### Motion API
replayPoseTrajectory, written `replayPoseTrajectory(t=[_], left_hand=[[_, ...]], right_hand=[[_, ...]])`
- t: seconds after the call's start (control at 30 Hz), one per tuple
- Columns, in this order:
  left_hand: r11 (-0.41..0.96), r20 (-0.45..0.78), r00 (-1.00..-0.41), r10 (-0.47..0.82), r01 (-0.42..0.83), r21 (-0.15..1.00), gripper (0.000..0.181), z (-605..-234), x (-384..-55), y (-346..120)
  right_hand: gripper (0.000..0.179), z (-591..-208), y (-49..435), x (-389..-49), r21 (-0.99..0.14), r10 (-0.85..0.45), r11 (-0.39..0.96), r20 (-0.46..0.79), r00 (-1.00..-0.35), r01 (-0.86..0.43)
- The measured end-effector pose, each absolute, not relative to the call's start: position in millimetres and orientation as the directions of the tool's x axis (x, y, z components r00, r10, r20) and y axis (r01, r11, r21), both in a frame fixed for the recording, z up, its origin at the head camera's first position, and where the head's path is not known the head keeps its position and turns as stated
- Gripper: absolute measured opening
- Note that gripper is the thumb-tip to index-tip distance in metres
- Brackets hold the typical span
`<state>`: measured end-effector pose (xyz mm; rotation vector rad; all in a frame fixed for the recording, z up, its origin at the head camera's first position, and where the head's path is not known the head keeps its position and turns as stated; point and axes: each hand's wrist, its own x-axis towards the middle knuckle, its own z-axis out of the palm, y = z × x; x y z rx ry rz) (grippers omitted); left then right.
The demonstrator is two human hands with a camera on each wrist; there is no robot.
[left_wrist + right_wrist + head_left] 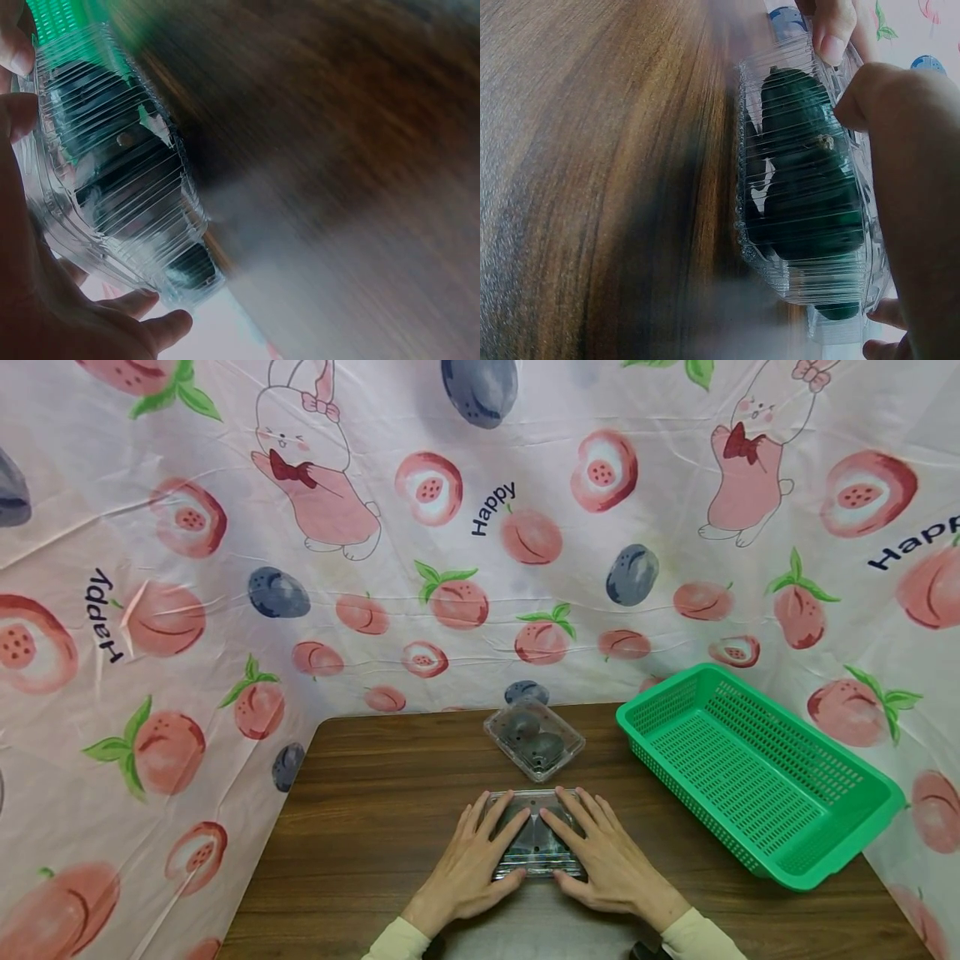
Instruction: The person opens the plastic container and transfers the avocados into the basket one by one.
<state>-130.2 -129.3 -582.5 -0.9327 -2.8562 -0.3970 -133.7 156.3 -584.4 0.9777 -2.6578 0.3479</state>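
Observation:
A clear plastic clamshell box (pixel 536 862) sits on the table in front of me, with dark green avocados (pixel 810 202) showing through its ribbed side. My left hand (pixel 471 866) lies spread over the lid's left half, its thumb at the near edge. Mirroring it, my right hand (pixel 611 866) covers the right half with fingers stretched towards the far edge. Both sets of fingertips press on the lid, which looks closed. In the left wrist view the same avocados (pixel 127 180) show dark behind the plastic.
Behind the box stands a second clear clamshell (pixel 558 739) with dark avocados inside, turned at an angle. A green plastic basket (pixel 750 760) stands at the right of the brown wooden table (pixel 360 827). A fruit-and-rabbit printed curtain (pixel 465 652) hangs round the back and sides.

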Motion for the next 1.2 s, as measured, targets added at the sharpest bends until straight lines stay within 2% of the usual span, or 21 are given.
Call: replayPoseTrajectory(t=[1.2], left_hand=[[0.785, 0.268, -0.793, 0.547, 0.597, 0.164, 0.079, -590.2, -129.9, -124.6]], right_hand=[[0.086, -590.0, 153.3, -134.6, -0.114, -0.577, 0.75, 0.37, -0.728, -0.652]])
